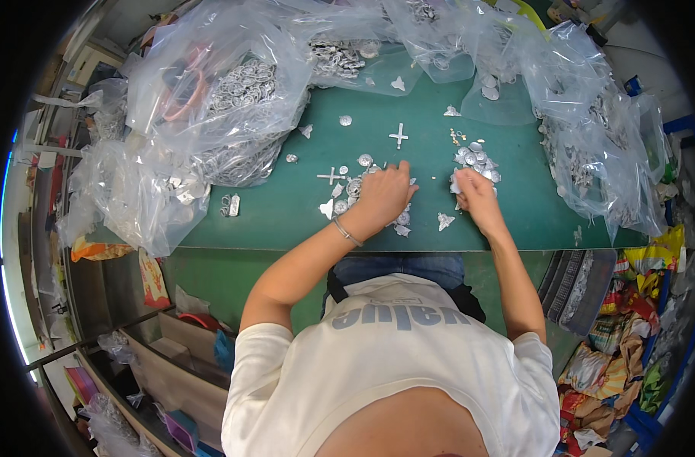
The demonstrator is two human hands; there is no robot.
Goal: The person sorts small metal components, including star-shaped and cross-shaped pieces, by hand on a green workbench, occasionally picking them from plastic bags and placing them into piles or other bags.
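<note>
My left hand [387, 192], with a bangle [347, 231] on its wrist, reaches into a loose spread of silver metal pieces [341, 206]. Its fingers are bent and drawn together, and the back of the hand hides whatever is in them. A silver cross [331, 176] lies left of this hand; another cross [398, 136] is farther out. My right hand [477, 199] is closed at the near side of a heap of small silver discs and charms [475, 158]. What its fingers hold is too small to name. A butterfly-shaped piece [445, 221] lies between the hands, near the table edge.
Clear plastic bags of silver metal parts [245, 95] crowd the left and far sides of the green table [252, 221]. More bags [591, 152] line the right. Tiny gold-coloured bits [457, 137] lie beyond the heap. Open drawers [172, 365] stand below left; coloured packages [606, 343] below right.
</note>
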